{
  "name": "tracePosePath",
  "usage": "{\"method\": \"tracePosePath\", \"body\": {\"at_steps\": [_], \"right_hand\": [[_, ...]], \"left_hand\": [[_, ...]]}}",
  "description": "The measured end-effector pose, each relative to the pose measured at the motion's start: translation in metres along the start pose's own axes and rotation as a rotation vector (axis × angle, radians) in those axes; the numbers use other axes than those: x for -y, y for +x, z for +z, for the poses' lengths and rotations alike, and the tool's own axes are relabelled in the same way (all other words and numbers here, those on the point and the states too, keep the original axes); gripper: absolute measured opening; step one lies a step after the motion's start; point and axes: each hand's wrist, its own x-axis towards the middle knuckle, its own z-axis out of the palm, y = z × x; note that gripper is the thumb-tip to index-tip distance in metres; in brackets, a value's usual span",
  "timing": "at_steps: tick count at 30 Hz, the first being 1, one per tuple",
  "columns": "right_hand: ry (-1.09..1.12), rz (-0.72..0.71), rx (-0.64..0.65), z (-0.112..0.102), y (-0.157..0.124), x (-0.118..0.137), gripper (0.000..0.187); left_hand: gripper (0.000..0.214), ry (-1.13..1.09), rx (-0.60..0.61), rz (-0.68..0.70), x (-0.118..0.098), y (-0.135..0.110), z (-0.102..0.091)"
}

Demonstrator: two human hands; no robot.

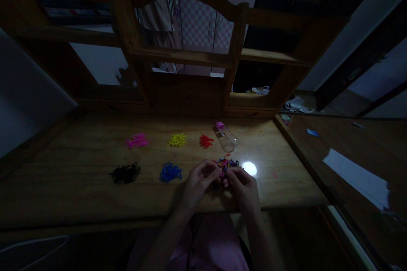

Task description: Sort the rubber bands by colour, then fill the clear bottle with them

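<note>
A mixed heap of small coloured loops (226, 163), which look like rubber bands, lies on the wooden desk before me. My left hand (201, 179) reaches into its left side, thumb and forefinger pinched together. On its other side my right hand (244, 185) is closed too, its fingertips close to the left ones. Whatever is between the fingers is too small and dark to make out. Sorted piles lie to the left: red (206, 141), yellow (177, 139), pink (137, 140), blue (171, 172) and black (125, 173).
Behind the heap a clear bottle (228, 139) with a pink cap lies on its side. A wooden shelf frame (187, 55) rises along the desk's back edge. Light glares on the desk (249, 168) beside my right hand. White paper (358, 178) lies on the surface at right.
</note>
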Motion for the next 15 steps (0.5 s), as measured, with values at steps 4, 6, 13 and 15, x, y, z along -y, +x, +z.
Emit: {"method": "tracePosePath", "body": {"at_steps": [4, 6, 13, 15], "right_hand": [[0.035, 0.015, -0.026, 0.0, 0.0, 0.001, 0.024], [0.068, 0.03, -0.042, 0.0, 0.0, 0.001, 0.024], [0.133, 0.042, -0.043, -0.001, 0.002, -0.002, 0.021], [0.106, 0.046, -0.044, -0.001, 0.002, -0.003, 0.021]], "left_hand": [[0.023, -0.138, -0.011, -0.077, 0.003, 0.001, -0.004], [0.025, -0.112, -0.054, -0.082, -0.001, -0.001, -0.009], [0.023, 0.596, -0.37, 0.122, -0.028, -0.026, -0.075], [0.026, 0.723, -0.474, 0.111, -0.031, -0.034, -0.106]]}}
